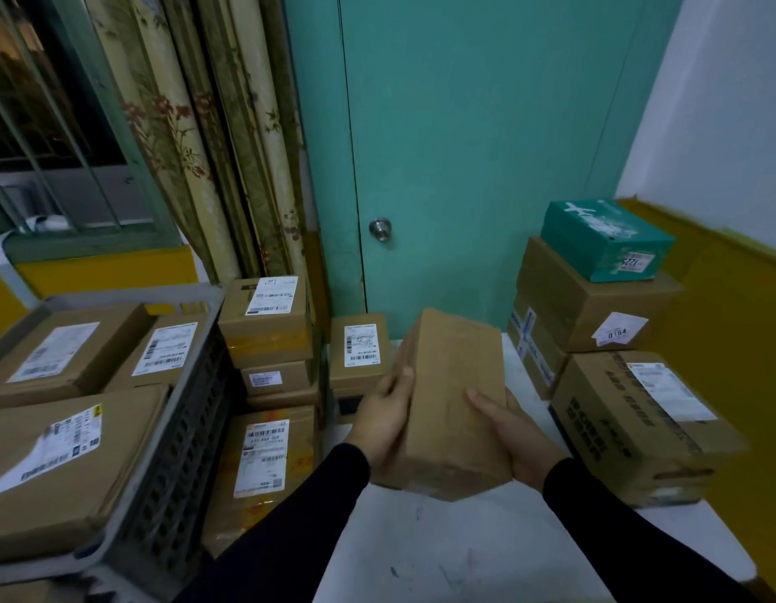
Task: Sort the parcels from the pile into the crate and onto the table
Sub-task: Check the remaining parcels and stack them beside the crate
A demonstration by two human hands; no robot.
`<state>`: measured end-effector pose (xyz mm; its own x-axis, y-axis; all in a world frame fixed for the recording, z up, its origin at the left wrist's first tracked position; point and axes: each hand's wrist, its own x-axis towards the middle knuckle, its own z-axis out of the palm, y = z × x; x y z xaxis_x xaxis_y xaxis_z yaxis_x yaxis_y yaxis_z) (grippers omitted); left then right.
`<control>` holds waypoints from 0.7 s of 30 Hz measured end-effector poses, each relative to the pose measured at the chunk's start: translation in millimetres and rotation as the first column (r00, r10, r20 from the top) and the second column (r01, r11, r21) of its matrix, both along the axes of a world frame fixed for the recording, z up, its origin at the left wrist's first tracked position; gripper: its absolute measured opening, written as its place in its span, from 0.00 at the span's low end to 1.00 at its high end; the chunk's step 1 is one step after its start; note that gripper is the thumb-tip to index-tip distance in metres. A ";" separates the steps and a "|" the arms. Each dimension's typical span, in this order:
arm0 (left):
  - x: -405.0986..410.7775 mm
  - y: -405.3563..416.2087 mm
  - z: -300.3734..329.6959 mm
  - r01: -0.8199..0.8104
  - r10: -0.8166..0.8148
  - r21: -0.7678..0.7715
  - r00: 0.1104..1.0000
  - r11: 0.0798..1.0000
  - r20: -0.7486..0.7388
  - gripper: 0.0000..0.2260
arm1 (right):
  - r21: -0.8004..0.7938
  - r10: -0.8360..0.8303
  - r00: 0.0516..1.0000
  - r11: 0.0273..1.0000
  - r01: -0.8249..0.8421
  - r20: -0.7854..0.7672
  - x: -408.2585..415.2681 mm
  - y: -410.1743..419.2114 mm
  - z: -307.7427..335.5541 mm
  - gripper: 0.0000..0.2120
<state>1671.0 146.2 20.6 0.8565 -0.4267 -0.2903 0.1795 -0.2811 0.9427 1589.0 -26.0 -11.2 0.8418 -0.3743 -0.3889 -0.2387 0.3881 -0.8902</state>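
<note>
Both hands are on it — the left hand [388, 422] grips the near-left edge of a plain brown parcel [451, 398], thumb lying up along its side, while the right hand [514, 433] cups the right side from below, thumb laid flat across the top face. That parcel sits tilted in the air above the white table [443, 559], its blank top turned to the camera and its near end lowest. Black sleeves run back from both wrists.

Off to the left, the grey crate [177, 437] already holds several labelled cartons. Just beyond its right wall is the pile [269, 372] — brown boxes stacked up, white shipping labels facing out, with one more labelled box [361, 352] standing beside them near the door.

Over on the right of the table, a printed carton [638, 424] lies close by. Behind it, two brown boxes are stacked, and a teal box [606, 241] sits on top of them.

Further back stand the teal door [464, 145], its round knob [380, 229], and the flowered curtains [195, 137].
</note>
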 end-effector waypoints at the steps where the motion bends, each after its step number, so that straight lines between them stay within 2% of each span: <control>1: 4.5 2.6 2.3 -0.023 0.022 0.030 0.999 0.999 0.049 0.26 | 0.048 0.000 1.000 0.999 0.000 -0.013 0.3 -2.9 0.4 0.31; 4: 23.5 9.9 11.5 -0.112 0.074 0.218 0.982 0.970 0.174 0.28 | 0.177 0.005 1.000 0.984 -0.005 0.003 5.2 -7.1 -1.1 0.38; 6: 35.4 15.3 17.3 -0.117 0.085 0.287 0.989 0.951 0.120 0.32 | 0.197 0.008 0.999 0.980 -0.014 0.031 9.8 -6.6 -3.3 0.39; 9: 48.4 27.4 18.2 -0.090 0.098 0.187 0.995 0.978 -0.036 0.30 | 0.143 0.022 0.998 0.989 -0.031 0.066 13.5 -1.7 -2.7 0.38; 10: 48.8 31.7 19.2 -0.089 0.099 0.139 0.993 0.986 -0.066 0.25 | 0.073 0.020 0.997 0.997 -0.025 0.069 14.5 0.1 -1.8 0.35; 12: 47.4 39.1 18.9 -0.110 0.116 0.080 0.991 0.991 -0.067 0.18 | -0.133 0.002 0.998 0.991 0.007 0.066 18.4 5.7 -0.6 0.23; 14: 47.2 46.1 13.6 -0.135 0.138 0.049 0.988 0.990 -0.072 0.18 | -0.344 -0.048 0.999 0.937 0.054 0.025 23.4 10.2 -3.9 0.15; 15: 46.0 49.9 12.8 -0.140 0.142 0.036 0.987 0.990 -0.076 0.19 | -0.370 -0.059 0.998 0.927 0.059 0.010 27.6 13.4 -7.1 0.15; 18: 45.3 67.9 12.5 -0.159 0.162 0.056 0.985 0.986 -0.064 0.19 | -0.318 -0.006 0.999 0.948 -0.006 -0.038 38.5 30.3 -11.0 0.21; 21: 48.6 89.6 15.7 -0.182 0.185 0.133 0.983 0.974 -0.004 0.18 | -0.210 0.139 0.986 0.965 -0.157 -0.098 41.7 60.8 -1.8 0.36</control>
<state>1719.6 235.8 36.3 0.9115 -0.2199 -0.3476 0.2542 -0.3632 0.8964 1630.7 34.8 -13.1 0.8628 -0.3310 -0.3822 -0.3542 0.1438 -0.9241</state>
